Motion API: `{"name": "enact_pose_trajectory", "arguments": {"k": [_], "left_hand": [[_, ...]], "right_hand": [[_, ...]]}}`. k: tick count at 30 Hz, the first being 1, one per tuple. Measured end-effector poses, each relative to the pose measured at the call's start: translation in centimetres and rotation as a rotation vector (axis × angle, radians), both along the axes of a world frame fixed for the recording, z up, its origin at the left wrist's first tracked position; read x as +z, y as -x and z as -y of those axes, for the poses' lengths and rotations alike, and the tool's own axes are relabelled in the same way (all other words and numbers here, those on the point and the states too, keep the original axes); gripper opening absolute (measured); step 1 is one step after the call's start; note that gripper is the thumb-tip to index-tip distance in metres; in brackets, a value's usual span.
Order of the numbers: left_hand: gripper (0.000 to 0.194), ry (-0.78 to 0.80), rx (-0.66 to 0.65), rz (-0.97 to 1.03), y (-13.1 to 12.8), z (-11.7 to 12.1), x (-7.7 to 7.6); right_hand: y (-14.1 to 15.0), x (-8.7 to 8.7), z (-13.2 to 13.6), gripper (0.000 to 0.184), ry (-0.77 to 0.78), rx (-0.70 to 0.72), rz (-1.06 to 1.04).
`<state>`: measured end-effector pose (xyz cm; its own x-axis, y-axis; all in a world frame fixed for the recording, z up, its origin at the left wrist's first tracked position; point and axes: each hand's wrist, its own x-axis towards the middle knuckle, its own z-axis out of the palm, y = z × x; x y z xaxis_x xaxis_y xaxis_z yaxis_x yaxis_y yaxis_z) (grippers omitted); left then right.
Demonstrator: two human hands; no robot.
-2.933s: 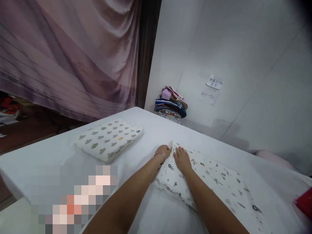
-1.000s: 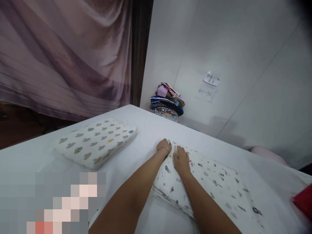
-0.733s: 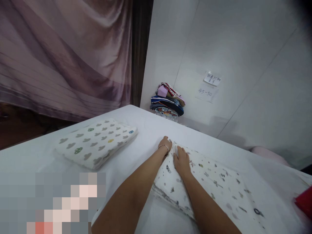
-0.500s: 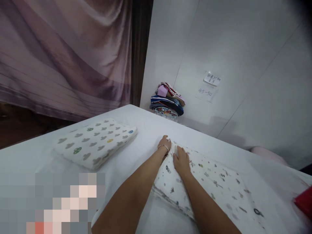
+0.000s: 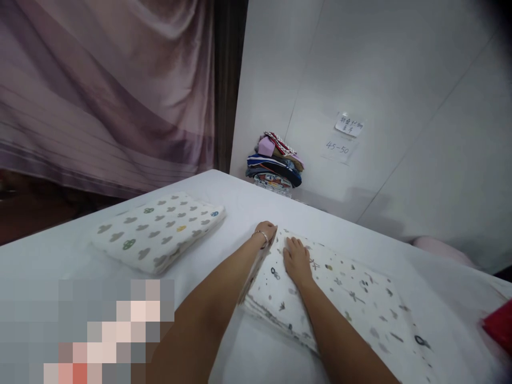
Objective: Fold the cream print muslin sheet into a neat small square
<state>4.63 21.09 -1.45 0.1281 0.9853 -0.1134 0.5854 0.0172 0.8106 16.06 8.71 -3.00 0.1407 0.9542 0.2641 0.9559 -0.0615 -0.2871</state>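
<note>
A folded white cloth [image 5: 340, 298] printed with small grey plants and shapes lies on the white table, its layers showing along the near edge. My left hand [image 5: 266, 231], with a bracelet at the wrist, is closed at the cloth's far left corner; its fingertips seem to pinch the edge and are partly hidden. Flat on top of the same cloth rests my right hand [image 5: 297, 261], fingers spread a little, pressing near that corner. Farther left sits another folded white cloth [image 5: 156, 232] with grey cloud-like shapes and a few green, yellow and blue ones.
Behind the white table [image 5: 236, 197], a stack of folded fabrics [image 5: 276, 162] stands near the wall. Paper notes [image 5: 344, 136] hang on the wall. A pink curtain [image 5: 120, 90] drapes at the left. Something red [image 5: 500, 325] shows at the right edge.
My left hand has shifted slightly left, and the cloth's left edge has spread outward and lies flatter. My right hand stays in nearly the same place on the cloth.
</note>
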Motion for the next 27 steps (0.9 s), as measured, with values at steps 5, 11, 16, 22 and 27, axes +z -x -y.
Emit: {"name": "enact_pose_trajectory", "arguments": {"k": [5,11,16,22,27], "left_hand": [[0.019,-0.016,-0.102,-0.018,2.1,2.3,0.1],[0.024,-0.058,-0.165,-0.086,4.7,7.8,0.6],[0.030,-0.052,-0.129,-0.149,6.6,12.2,1.2],[0.033,-0.015,-0.058,-0.126,7.9,15.4,1.2],[0.022,0.021,-0.035,-0.042,8.8,16.9,1.1]], "right_hand": [[0.1,0.4,0.2,0.039,-0.002,0.021,0.028],[0.3,0.6,0.3,0.038,0.021,0.014,0.033],[0.5,0.6,0.5,0.039,0.028,0.022,0.027],[-0.8,2.2,-0.1,0.038,0.123,0.052,-0.285],[-0.3,3.2,3.1,0.039,0.095,0.170,-0.399]]}}
